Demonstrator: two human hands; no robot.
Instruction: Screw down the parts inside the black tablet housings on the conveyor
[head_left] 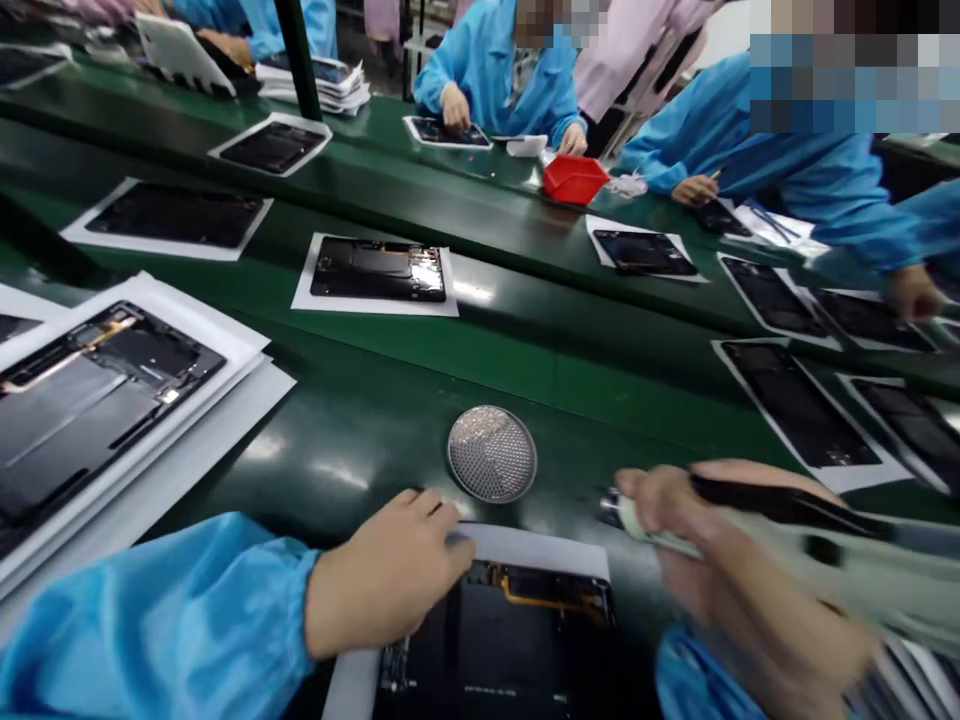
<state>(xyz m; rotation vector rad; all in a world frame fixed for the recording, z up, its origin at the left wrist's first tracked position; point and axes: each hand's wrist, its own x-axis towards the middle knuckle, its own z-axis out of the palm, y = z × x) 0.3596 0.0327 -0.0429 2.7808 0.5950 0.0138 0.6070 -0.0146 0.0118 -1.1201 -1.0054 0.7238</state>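
Observation:
In front of me an opened tablet (517,640) with dark insides and an orange flex cable lies on a white sheet (540,545). Over its upper left corner is my left hand (397,575), fingers curled together; whatever they pinch, if anything, is hidden. My right hand (720,540), smeared by motion, is closed around a pale electric screwdriver (795,560). The tool's metal tip points left, above the bench and to the right of the tablet. Just beyond my left hand sits a round metal dish (492,453) with a dotted surface, partly covered with tiny pieces.
At left, a stack of white sheets (217,410) bears another opened tablet (112,390). Further tablets on sheets lie along the green conveyor (510,350). Across it, co-workers in blue sleeves (480,50) handle tablets near a red bin (574,180). A dark post (296,60) stands upper left.

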